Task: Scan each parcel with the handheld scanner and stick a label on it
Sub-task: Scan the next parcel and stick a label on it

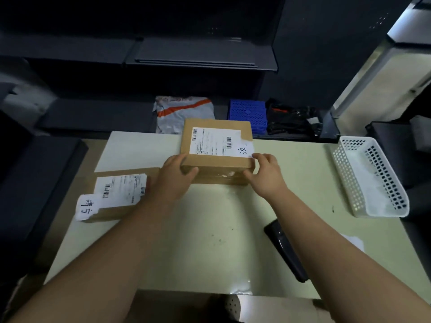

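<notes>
At 12 o'clock, labelled parcel (pixel 217 145), left hand (pixel 177 178) and right hand (pixel 265 173) grip its near corners, handheld scanner (pixel 286 250) at 4 o'clock

Labelled centre parcel (pixel 217 163), labelled left parcel (pixel 121 194) — black scanner (pixel 286 250) flat, near right

Bare left hand (pixel 173 179), bare right hand (pixel 268 176), bare forearms as far as visible, short fingers (pixel 260 157)

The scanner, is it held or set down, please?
Set down: scanner lies on the table; left hand and right hand grip the parcel.
</notes>
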### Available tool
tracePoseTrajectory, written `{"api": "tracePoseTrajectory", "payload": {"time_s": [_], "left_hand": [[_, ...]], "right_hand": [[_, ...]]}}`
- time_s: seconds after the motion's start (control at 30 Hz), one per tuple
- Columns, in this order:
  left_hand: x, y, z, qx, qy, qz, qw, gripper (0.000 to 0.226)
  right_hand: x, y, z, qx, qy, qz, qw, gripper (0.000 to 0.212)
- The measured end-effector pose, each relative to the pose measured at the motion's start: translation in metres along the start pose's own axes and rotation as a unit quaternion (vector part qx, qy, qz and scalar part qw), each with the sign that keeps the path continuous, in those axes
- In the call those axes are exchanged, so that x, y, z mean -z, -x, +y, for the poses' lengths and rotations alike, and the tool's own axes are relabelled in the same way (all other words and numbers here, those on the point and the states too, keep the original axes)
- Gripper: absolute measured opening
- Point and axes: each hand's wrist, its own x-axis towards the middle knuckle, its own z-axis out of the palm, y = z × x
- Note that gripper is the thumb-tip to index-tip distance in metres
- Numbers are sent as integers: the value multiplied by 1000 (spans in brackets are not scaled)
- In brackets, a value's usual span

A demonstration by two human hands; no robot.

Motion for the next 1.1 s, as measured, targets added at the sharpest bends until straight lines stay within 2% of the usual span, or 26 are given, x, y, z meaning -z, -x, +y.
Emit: {"api": "tracePoseTrajectory", "payload": {"time_s": [0.1,0.27,0.3,0.37,0.4,0.43,0.47,0.53,0.57,0.63,0.7,0.83,0.97,1.03,1.1], "left_hand": [[-11,1,1,20,31,14,999,56],[-13,18,-13,32,37,39,998,52],[-11,22,-17,34,30,40,998,53],[-9,28,-24,30,-3,28,999,61],[-8,32,-27,26,-24,26,999,67],[-8,36,-29,29,-40,33,998,72],[-9,41,-28,37,-48,48,997,77],[-11,51,-24,64,-33,60,996,85],[-13,55,-24,67,-11,42,997,86],[-19,63,-24,49,50,-18,997,80],[-24,69,-28,27,94,-40,994,70],[-31,77,-28,-33,70,-26,997,56],[-46,95,-27,-33,63,-14,997,69],[-53,101,-27,-22,61,-10,998,72],[-57,102,-26,-18,60,-8,998,72]], "right_hand": [[-6,-7,4,-3,-47,-38,998,59],[-6,24,6,-40,-92,-16,995,48],[-3,36,7,-47,-82,-32,995,40],[3,61,9,-56,-72,-117,989,22],[4,73,10,-49,-73,-160,983,20],[5,82,10,-30,-70,-170,982,23],[6,87,11,-9,-66,-137,988,23],[8,87,13,34,-38,-10,999,15],[8,86,14,47,-1,15,999,25],[5,89,15,7,62,-30,998,53],[-6,101,18,-32,48,-56,997,64],[-18,130,29,-25,-12,-29,999,58],[-2,143,57,-61,-100,42,992,46],[9,146,88,-92,-53,56,993,47],[13,151,121,-119,37,16,992,57]]}}
